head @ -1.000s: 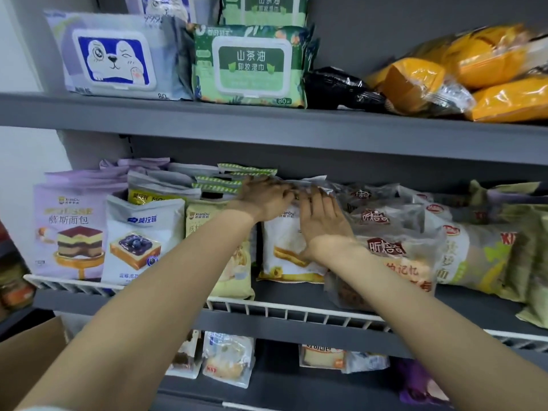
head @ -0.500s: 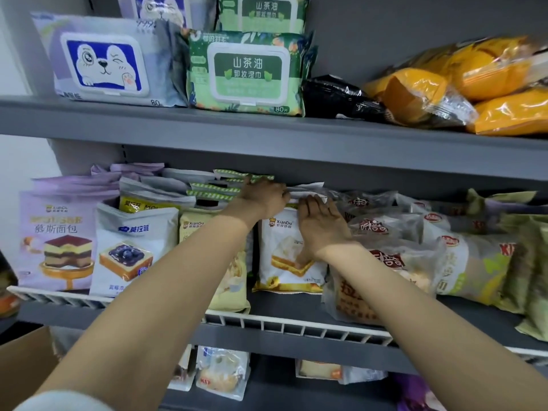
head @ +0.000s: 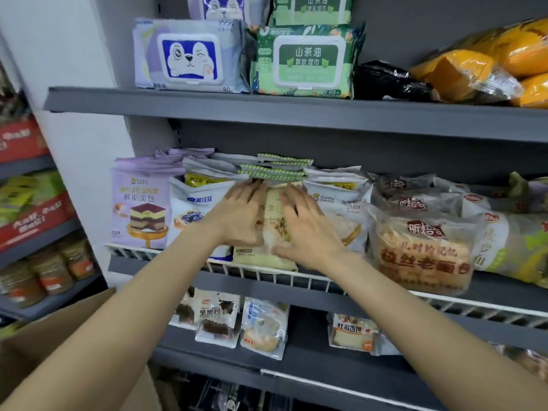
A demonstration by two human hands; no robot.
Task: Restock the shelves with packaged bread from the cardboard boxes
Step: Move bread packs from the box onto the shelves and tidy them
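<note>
Hands met on a pale yellow-green bread packet that stood upright at the front of the middle shelf, just behind its white wire rail. The left hand lay flat against the packet's left side with fingers extended, and the right hand pressed its right side, fingers spread and straight; neither curled round it. The packet's print was mostly covered and blurred, showing only a picture of pale bread. To its left stood a white packet with blue writing and a blueberry cake picture, then a lilac packet reading "慕斯面包" with a layered cake. To its right stood a white "XianDu" packet, and beyond that a clear bag of loaf bread marked "儿时的记忆 拉丝老面包". On the upper shelf lay a lilac wipes pack with a winking cartoon dog, marked "80", and a green wipes pack reading "山茶油 卸妆湿巾". More bread packets lay on the lower shelf, one reading "吐司面包". A cardboard box sat at lower left.
</note>
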